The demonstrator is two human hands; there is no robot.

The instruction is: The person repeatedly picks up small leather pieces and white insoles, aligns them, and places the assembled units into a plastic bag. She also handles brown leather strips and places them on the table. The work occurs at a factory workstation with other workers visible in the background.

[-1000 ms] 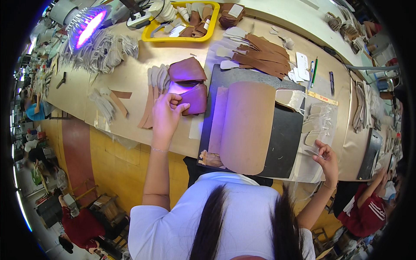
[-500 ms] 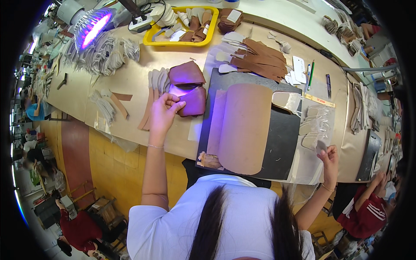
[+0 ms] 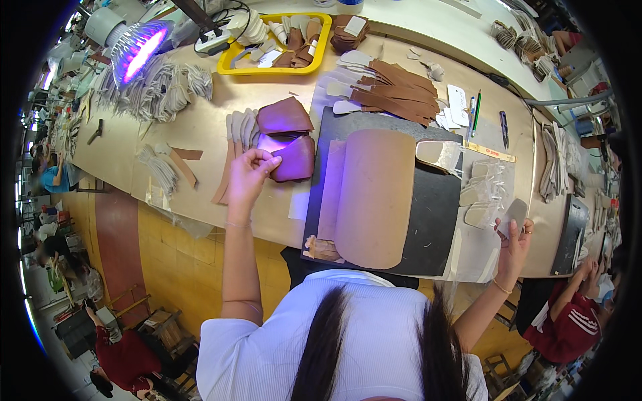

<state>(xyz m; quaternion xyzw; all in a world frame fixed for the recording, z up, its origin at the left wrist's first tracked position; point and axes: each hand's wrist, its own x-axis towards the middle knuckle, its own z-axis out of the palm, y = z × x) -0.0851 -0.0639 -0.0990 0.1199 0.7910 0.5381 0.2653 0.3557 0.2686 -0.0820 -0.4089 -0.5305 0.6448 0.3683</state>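
Observation:
My left hand [image 3: 249, 175] pinches the near left corner of a brown leather piece [image 3: 295, 160], which lies just in front of a second stack of brown leather pieces [image 3: 284, 115]. Purple light falls on both. At the right, my right hand [image 3: 513, 247] holds up a small grey rounded piece [image 3: 515, 212] between thumb and fingers. Close beside it, several similar pale rounded pieces [image 3: 477, 195] lie on clear plastic. Between my hands, a tan curved pad [image 3: 378, 200] rests on a black board [image 3: 433, 224].
A lamp [image 3: 140, 53] glows purple at the upper left, near a yellow tray [image 3: 319, 59] of leather parts. Brown strips [image 3: 401, 90] lie beyond the board, with pens [image 3: 504, 129] to their right. Grey bundles [image 3: 157, 87] fill the far left. A co-worker in red [image 3: 565, 321] is at the right.
My right hand has moved slightly right and raised the grey piece, which now shows more fully. My left hand stays pinched on the brown leather piece.

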